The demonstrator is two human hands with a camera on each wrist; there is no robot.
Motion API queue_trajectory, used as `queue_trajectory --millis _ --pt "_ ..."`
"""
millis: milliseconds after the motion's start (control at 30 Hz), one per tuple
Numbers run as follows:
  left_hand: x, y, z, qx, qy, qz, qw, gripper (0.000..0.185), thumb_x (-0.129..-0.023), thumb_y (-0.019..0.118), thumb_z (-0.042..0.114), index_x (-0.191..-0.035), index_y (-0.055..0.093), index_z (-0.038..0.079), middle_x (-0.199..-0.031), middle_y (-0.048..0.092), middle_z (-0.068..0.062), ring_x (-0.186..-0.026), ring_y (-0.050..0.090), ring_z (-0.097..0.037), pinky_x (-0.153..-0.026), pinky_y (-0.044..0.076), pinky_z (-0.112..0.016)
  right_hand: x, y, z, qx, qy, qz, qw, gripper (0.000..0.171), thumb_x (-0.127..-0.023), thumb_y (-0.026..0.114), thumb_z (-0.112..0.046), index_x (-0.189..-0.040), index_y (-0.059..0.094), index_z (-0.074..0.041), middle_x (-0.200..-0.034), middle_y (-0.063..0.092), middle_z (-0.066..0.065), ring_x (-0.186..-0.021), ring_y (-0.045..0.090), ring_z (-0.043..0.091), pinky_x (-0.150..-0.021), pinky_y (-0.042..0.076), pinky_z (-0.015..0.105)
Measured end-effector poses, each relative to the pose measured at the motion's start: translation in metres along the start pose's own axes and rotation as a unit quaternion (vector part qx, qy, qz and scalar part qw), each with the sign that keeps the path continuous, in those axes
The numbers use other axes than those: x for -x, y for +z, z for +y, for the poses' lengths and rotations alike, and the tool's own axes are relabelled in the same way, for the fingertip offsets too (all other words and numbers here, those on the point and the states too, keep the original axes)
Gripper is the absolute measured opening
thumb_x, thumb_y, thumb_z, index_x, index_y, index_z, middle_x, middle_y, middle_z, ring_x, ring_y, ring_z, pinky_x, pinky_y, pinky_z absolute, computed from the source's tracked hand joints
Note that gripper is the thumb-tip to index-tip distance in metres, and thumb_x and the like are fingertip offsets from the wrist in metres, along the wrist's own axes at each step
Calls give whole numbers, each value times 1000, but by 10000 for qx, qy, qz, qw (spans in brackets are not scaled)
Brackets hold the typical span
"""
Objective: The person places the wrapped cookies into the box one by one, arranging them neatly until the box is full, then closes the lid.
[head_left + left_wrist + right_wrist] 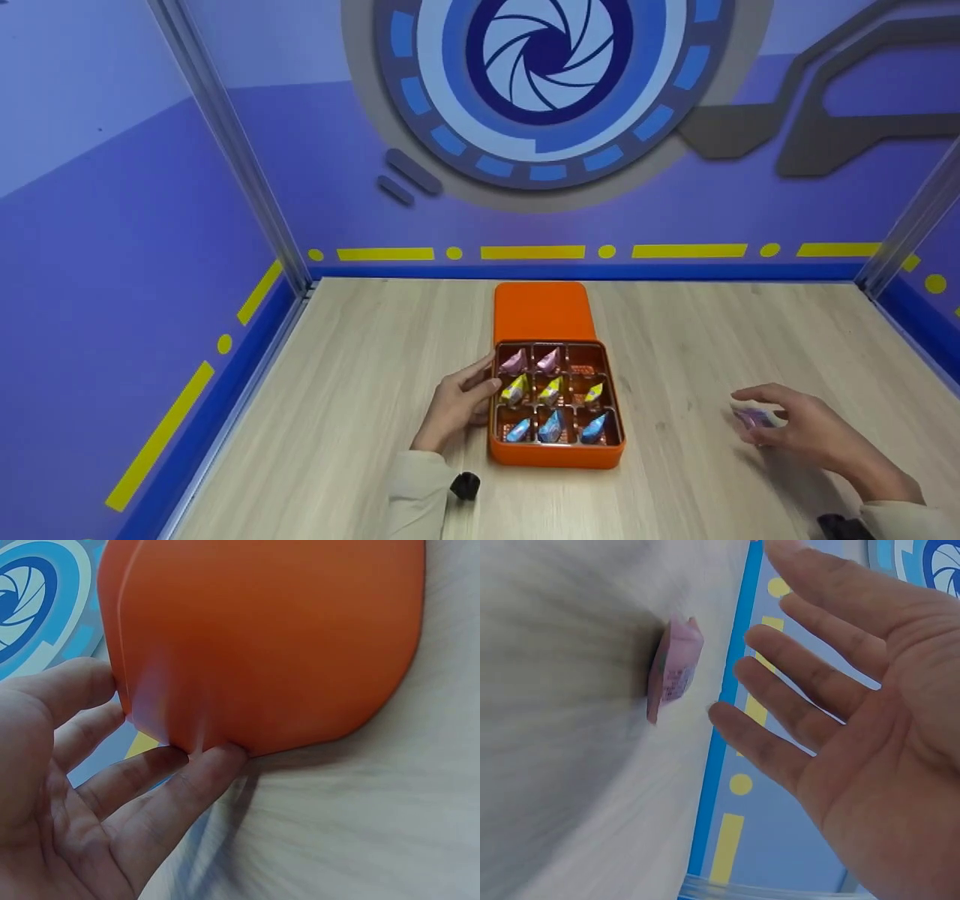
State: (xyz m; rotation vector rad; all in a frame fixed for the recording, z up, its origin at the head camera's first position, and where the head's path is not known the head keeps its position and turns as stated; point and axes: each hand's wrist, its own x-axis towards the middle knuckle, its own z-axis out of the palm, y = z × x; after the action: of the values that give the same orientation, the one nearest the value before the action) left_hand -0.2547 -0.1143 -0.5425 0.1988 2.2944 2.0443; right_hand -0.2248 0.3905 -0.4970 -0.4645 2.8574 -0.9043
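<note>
The orange box sat near the middle of the tabletop, its lid slid toward the far edge. Eight of nine compartments held wrapped candies; the far-right one looked empty. The left hand rested straight fingers against the box's left wall. The right hand hovered open over a pink candy near the right edge, not gripping it.

Both hands were bare. Each forearm wore a cream sleeve — and a small black device sat at the left cuff, another beside the right cuff.
</note>
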Motion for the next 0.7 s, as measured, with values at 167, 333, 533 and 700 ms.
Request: queue_trajectory --millis 167,333,533,700 --pt "-1 0 -1 -114 39 35 9999 54 -104 73 24 -156 57 19 -152 55 -23 -103 73 -22 -72 65 -43 4 -4 6 -16 35 -122 9999 53 -89 86 -10 -135 66 5 -138 63 29 -128 55 55 -97 52 64" --pt "-1 -1 -2 -151 -18 2 9999 54 -104 72 25 -156 57 20 -153 55 -21 -102 72 -21 -73 64 -41 6 -6 12 56 133 -165 9998 53 -88 86 -9 -135 66 6 -138 62 31 -127 54 58 -97 51 67" --pt "0 -1 -1 -107 -11 -47 9999 55 -104 72 25 -157 56 20 -154 54 -22 -104 72 -23 -75 64 -43 9 -6 17 128 179 -139 9997 50 -87 86 -7 -132 67 6 -135 63 33 -125 55 58 -95 52 68" --pt "0 -1 -1 -51 -56 -39 10000 56 -104 73 26 -157 56 21 -154 52 -24 -104 73 -25 -70 65 -45 12 -2 19 113 112 -42 9999 50 -85 89 -10 -129 69 6 -127 68 28 -120 61 54 -91 55 63"
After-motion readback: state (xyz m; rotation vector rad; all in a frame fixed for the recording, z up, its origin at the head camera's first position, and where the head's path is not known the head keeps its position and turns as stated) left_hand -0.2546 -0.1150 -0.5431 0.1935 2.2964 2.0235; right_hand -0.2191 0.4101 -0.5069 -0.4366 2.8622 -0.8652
